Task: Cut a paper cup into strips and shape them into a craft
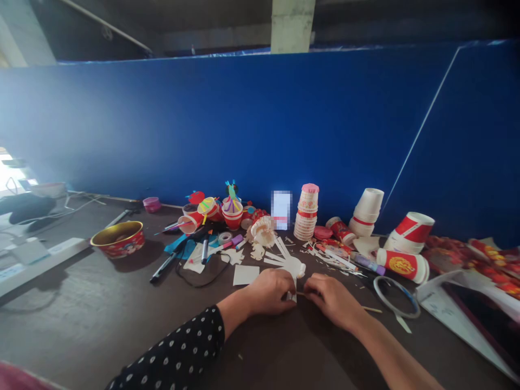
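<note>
My left hand (268, 291) rests low over the dark table, its fingers closed on a small white paper piece (292, 297). Close by on the right, my right hand (333, 300) pinches a thin pale stick (300, 294), whose left end meets the paper. Just beyond both hands lies a white paper cup cut into spread strips (289, 263). A white paper square (245, 274) lies flat beyond my left wrist. Another thin stick (372, 310) shows past my right wrist. My fingers partly hide the paper and stick.
A red and gold bowl (118, 241) stands at left. Markers (205, 251), tape (225, 237) and paper scraps lie centre-left. Stacked paper cups (305, 219) stand at the back; fallen red cups (402, 264) and a clear ring (396, 298) are at right. A blue partition (227, 119) closes the far side.
</note>
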`<state>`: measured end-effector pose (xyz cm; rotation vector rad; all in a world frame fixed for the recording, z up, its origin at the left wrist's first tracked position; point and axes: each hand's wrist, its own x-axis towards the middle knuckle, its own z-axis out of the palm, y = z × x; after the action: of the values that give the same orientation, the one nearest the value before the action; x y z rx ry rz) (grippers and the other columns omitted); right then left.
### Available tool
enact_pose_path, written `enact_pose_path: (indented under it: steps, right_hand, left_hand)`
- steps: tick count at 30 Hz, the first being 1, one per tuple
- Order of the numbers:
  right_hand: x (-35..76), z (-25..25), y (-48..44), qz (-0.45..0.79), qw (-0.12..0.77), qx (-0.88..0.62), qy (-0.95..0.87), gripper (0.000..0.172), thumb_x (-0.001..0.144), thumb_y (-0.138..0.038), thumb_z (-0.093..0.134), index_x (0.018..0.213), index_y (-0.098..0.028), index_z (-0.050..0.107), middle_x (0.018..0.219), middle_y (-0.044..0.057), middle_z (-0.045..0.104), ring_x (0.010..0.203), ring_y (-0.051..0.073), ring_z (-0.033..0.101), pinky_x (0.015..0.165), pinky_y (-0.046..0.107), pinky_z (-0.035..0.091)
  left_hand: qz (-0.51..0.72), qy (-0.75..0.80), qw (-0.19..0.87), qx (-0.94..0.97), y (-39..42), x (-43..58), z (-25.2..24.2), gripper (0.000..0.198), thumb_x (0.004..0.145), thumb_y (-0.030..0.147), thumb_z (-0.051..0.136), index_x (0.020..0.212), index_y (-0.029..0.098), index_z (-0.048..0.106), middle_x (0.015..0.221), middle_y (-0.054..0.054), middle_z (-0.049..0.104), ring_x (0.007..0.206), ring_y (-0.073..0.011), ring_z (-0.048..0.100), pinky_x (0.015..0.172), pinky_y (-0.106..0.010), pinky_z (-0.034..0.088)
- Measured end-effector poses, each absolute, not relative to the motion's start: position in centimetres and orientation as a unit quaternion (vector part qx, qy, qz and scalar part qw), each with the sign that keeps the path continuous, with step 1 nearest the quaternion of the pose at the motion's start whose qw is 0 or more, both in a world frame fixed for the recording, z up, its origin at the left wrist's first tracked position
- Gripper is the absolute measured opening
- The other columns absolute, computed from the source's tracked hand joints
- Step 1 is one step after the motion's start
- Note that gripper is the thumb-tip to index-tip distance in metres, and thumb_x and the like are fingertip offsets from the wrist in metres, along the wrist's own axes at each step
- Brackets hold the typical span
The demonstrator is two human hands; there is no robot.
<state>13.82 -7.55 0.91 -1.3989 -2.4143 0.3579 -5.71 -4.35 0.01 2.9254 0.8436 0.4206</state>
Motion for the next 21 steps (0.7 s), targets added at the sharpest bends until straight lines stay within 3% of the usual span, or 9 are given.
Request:
enact_pose_path:
  steps: [13,21]
  right_hand:
    - [13.8,1.0,-7.7,0.140,0.156,-0.468,-0.858,0.016,0.076,-0.013,0.046,0.077,-0.019,0.061,0.080,0.003,0.060,0.079,0.017,0.054,0.068,0.025,0.036]
    - [13.4,1.0,-7.8,0.150,0.165,-0.475,-0.851,0.017,0.075,-0.014,0.047,0.080,-0.020,0.062,0.083,0.003,0.061,0.082,0.017,0.054,0.070,0.025,0.037]
  left_hand:
    - [0.146,0.272,0.009,0.951,-4.0,-5.6,-0.8,0.016,0.082,0.027,0.051,0.082,0.019,0.064,0.083,-0.002,0.063,0.077,-0.0154,0.057,0.067,-0.023,0.042]
    - [0.188,0.308,0.071,0.930,-4.0,-5.1,-1.0,0.010,0.080,0.021,0.053,0.077,0.016,0.060,0.079,-0.003,0.061,0.080,-0.0165,0.053,0.074,-0.025,0.040]
